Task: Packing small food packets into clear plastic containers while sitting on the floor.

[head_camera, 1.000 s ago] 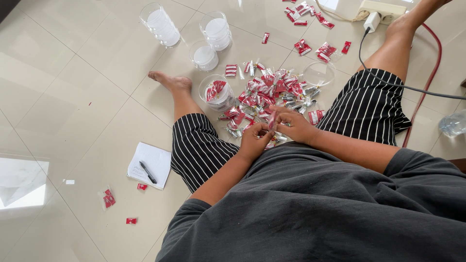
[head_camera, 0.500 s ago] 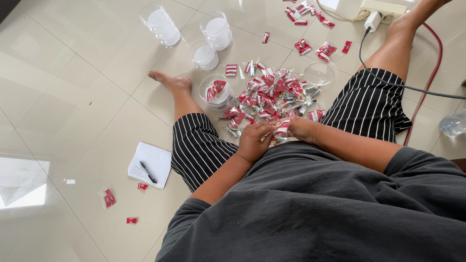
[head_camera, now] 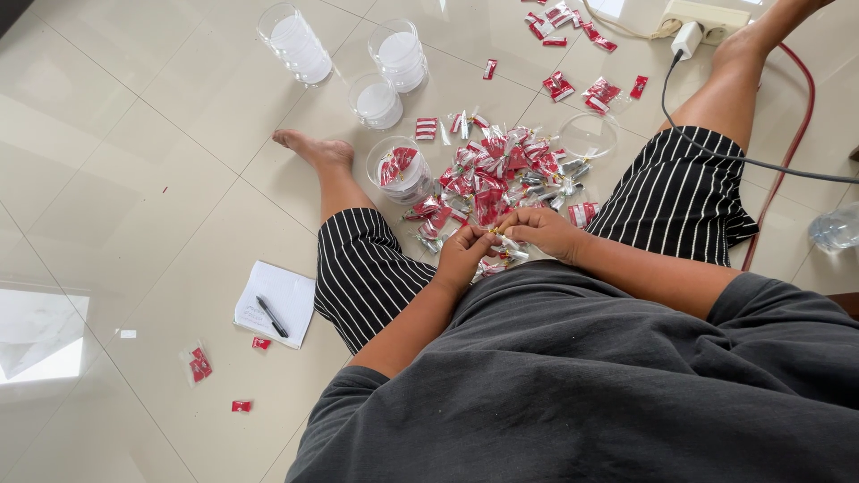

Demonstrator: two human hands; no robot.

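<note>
Floor tiles (head_camera: 134, 179) bear everything. Sachet heap (head_camera: 488, 179) lies just beyond the grip, filled plastic cup (head_camera: 400, 170) beside it. Left hand (head_camera: 463, 257) and right hand (head_camera: 543, 231) together pinch one small sachet (head_camera: 508, 248): light, crinkly, probably slippery; best held by its edges.

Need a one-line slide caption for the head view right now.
Both hands, left hand and right hand, pinch a small clear sachet above a pile of red-and-white sachets.
</note>
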